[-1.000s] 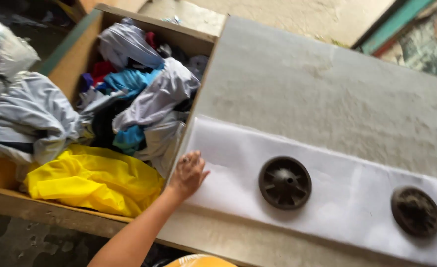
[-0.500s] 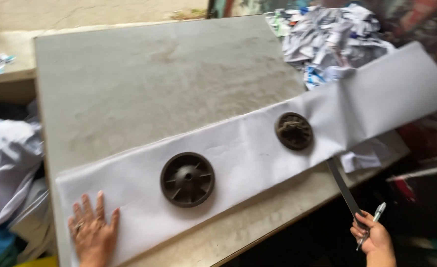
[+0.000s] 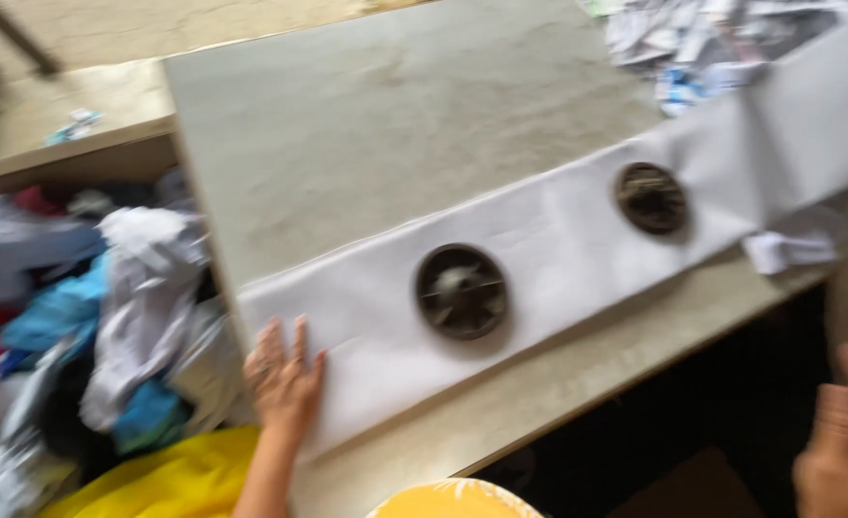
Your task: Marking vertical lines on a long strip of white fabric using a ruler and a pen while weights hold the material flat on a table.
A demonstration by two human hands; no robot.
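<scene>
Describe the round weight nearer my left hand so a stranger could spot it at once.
On the grey table lies a long white strip of cloth. Two dark round weights sit on it; this weight is the larger-looking one near the strip's middle, closest to the left hand, not the one farther right.

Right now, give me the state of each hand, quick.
Left hand: open, flat on the end of the white fabric strip.
Right hand: blurred at the frame edge; open or closed cannot be told.
</scene>
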